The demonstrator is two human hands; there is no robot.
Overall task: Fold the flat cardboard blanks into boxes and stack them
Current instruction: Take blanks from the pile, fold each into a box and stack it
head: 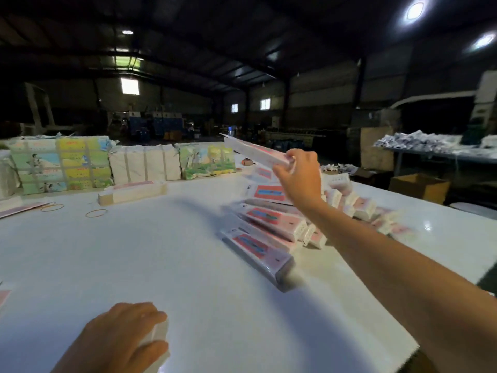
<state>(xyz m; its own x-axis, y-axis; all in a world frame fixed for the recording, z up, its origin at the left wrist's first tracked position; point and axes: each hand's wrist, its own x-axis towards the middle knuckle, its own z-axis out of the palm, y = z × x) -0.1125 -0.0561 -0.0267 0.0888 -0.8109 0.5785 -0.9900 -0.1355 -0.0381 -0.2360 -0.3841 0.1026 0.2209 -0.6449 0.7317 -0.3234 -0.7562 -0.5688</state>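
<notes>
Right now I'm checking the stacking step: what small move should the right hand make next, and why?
Probably lower the folded box onto the far end of the leaning row of boxes. The right hand holds it in the air just above that row, while the left hand rests near the table edge.

Folded boxes (265,224) in overlapping row on table (161,251), right; wrapped bundles (61,165) behind, left.
</notes>
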